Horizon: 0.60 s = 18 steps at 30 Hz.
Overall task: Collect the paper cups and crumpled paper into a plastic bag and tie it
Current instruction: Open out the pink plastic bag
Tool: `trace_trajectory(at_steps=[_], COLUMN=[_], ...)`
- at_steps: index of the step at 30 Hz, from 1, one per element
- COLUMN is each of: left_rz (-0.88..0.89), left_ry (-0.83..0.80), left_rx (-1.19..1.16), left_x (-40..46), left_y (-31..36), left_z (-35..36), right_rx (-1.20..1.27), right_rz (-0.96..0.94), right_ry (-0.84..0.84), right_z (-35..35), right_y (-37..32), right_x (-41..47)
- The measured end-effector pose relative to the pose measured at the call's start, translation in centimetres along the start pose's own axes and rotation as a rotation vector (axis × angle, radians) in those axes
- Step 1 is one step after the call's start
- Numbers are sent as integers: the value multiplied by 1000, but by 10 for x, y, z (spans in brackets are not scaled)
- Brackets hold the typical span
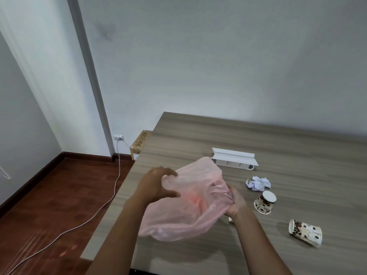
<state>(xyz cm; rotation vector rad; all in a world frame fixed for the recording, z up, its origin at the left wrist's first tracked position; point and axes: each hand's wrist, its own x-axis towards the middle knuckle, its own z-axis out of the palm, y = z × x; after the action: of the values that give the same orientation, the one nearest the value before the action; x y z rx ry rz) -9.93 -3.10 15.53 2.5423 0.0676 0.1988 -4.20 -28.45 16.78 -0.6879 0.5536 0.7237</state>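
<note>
The left hand grips the pink plastic bag over the desk. The right hand squeezes the bag's bunched side. At three o'clock lie crumpled paper and two tipped paper cups.

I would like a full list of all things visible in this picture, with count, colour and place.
plastic bag: one, pale pink, above the table, held by both hands
paper cups: two, white with brown pattern, lying on the table right of the bag; second one nearer
crumpled paper: one pile, white, behind the cups
power strip: one, white, far side of the table
table: one, grey-brown wood
cardboard box: one, brown, on the floor by the wall
cable: one, white, across the floor
left hand: gripping the bag
right hand: clutching the bag
</note>
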Motion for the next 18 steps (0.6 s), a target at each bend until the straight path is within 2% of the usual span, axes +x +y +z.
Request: trace_trajectory(at_steps=[3,4,6,8,9,11,12,14,16,18], left_rz=[-129,-187,-272,-344,-377,-432,-459,-521,-580,-621], left_ry=[109,156,223,249,263,305,321,341,354,370], left_rx=[-48,-88,-186,-250,-277,-302,-305,-295,-293,-319], left_x=[9,11,15,18,21,25,26,25,23,21], left_y=[9,11,13,19,19,18,15,6,-7,-19], left_z=[8,7,3,-5,-8,-14,-17,-26,-37,-46], right_rx=[-121,-165,-365,-929,-1238,-1587,-1625,-1544,-1409,-1285], right_rz=[-41,-109,-360,-608,-673,-769,-816,-909,-942,-896], right_ry=[66,101,138,256,331,492,559,624,618,594], right_z=[-1,0,-2,-6,-9,-19,-22,-31,-35,-35], right_y=[-5,-8,-9,-3,3,14,16,12,1,-15], right_x=[6,8,8,13,18,32,36,42,41,39])
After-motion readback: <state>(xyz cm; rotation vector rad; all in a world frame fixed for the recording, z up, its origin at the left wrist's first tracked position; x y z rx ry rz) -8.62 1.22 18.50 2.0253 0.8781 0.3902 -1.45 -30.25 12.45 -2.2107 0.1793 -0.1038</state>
